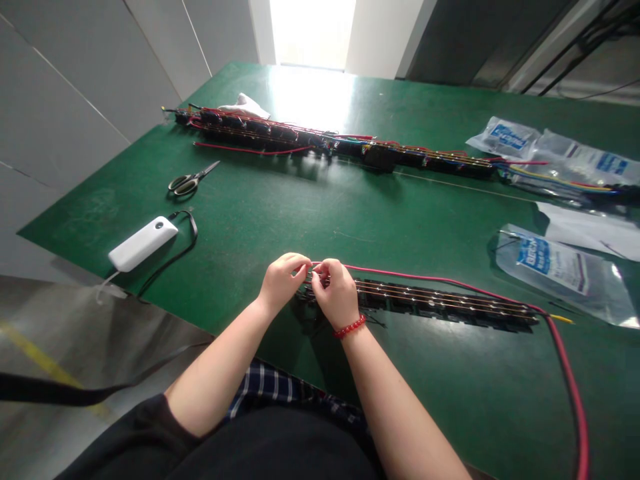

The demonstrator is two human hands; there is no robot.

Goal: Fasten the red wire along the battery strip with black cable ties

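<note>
Both hands meet over the left end of a long black strip assembly (440, 303) with copper-coloured rods running along it. My left hand (285, 280) is closed in a pinch around the end of a red cable (400, 273). Close beside it, my right hand (337, 290) is also closed, thumb against fingers, at the same end of the cable. The fingers hide most of what lies between them. From the hands the red cable runs along the strip's far side, then bends toward the table's near right edge. A yellow-tipped piece (561, 319) sticks out at the strip's right end.
A longer wired black assembly (300, 137) lies across the back of the green table (240, 220). Scissors (187, 183) and a white power bank (143, 245) with a black cable are at the left. Labelled plastic bags (565, 267) and white paper (595, 230) lie at the right.
</note>
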